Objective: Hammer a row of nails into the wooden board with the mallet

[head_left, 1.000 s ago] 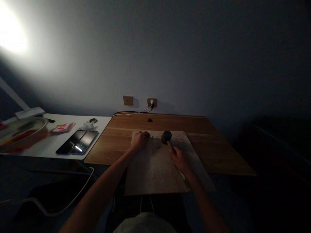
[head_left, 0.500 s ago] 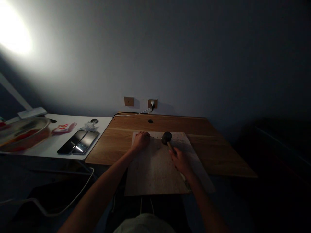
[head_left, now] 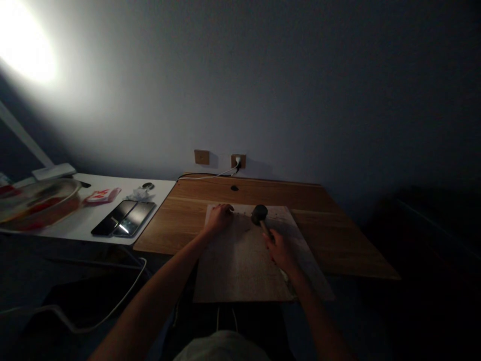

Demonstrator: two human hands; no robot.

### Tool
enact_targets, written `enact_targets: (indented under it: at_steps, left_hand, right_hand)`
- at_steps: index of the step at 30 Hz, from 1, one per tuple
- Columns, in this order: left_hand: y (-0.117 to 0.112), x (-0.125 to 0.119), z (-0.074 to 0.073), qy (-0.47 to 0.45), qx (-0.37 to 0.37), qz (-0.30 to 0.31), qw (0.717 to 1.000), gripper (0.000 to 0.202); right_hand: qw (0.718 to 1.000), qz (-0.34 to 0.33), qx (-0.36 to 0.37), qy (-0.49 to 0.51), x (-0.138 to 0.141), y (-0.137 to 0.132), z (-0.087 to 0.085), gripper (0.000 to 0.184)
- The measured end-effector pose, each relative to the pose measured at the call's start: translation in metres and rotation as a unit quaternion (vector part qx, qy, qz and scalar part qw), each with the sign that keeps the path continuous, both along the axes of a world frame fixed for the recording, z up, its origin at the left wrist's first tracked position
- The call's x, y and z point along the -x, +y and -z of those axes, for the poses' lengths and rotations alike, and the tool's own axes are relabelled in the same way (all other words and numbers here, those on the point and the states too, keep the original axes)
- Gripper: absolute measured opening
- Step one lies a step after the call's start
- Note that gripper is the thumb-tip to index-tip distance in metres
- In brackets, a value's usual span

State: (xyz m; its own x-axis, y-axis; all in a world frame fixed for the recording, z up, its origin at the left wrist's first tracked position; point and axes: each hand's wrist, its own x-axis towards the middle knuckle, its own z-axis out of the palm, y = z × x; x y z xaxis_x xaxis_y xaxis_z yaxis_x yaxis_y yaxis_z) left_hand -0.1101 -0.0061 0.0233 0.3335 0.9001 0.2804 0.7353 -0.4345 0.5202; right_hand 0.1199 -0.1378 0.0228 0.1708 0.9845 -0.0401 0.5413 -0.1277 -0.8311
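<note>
A light wooden board [head_left: 240, 271] lies on the brown tabletop in front of me. My right hand [head_left: 280, 249] is closed around the handle of a mallet [head_left: 259, 214], whose dark round head is over the upper middle of the board. At the board's upper left corner rests my left hand [head_left: 220, 217], its fingers curled and drawn together. Whatever they pinch is too small and dim to make out. Several tiny dark specks stand or lie in a row along the board's upper part, between the left hand and the mallet head.
The brown wooden tabletop [head_left: 319, 215] reaches the wall, where a plug sits in a socket [head_left: 238, 161]. On a white table [head_left: 165, 188] to the left are two phones [head_left: 133, 219], a red and white packet [head_left: 102, 196], crumpled clear plastic [head_left: 138, 194] and a large clear tub [head_left: 56, 205].
The whole view has shifted slightly. Both hands keep nearly the same places on the board, and the mallet stays in my right hand, its head hardly moved.
</note>
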Motion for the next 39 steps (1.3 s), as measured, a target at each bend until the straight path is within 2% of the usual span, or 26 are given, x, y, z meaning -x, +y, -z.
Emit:
enact_targets:
  at_steps: [7, 15, 20, 24, 27, 33, 39]
  left_hand:
    - [-0.003, -0.003, -0.003, 0.041, -0.005, -0.064, 0.997, 0.012]
    - [0.003, 0.0, 0.007, 0.023, -0.006, -0.042, 0.999, 0.014]
    - [0.0, 0.0, 0.003, 0.01, 0.002, -0.024, 1.0, 0.016]
    - [-0.005, 0.0, -0.002, 0.008, 0.003, -0.04, 0.999, 0.017]
    - [-0.007, 0.001, -0.003, 0.006, -0.003, -0.058, 0.998, 0.016]
    - [-0.004, 0.002, -0.001, 0.005, 0.011, -0.051, 0.999, 0.018]
    - [0.006, 0.008, 0.002, 0.01, 0.014, -0.002, 1.0, 0.021]
  right_hand:
    - [1.0, -0.002, 0.01, -0.006, 0.002, -0.001, -0.004, 0.044]
    - [1.0, 0.001, 0.004, -0.022, 0.0, 0.001, 0.0, 0.042]
    - [0.999, -0.007, 0.001, -0.035, 0.0, -0.001, -0.003, 0.042]
    - [0.998, -0.015, -0.006, -0.055, 0.003, -0.002, -0.006, 0.043]
    - [0.998, -0.02, -0.02, -0.06, 0.01, -0.002, -0.013, 0.045]
    - [0.998, -0.057, -0.022, -0.032, 0.035, 0.009, -0.037, 0.041]
    - [0.993, -0.077, -0.044, -0.072, 0.053, 0.03, -0.044, 0.033]
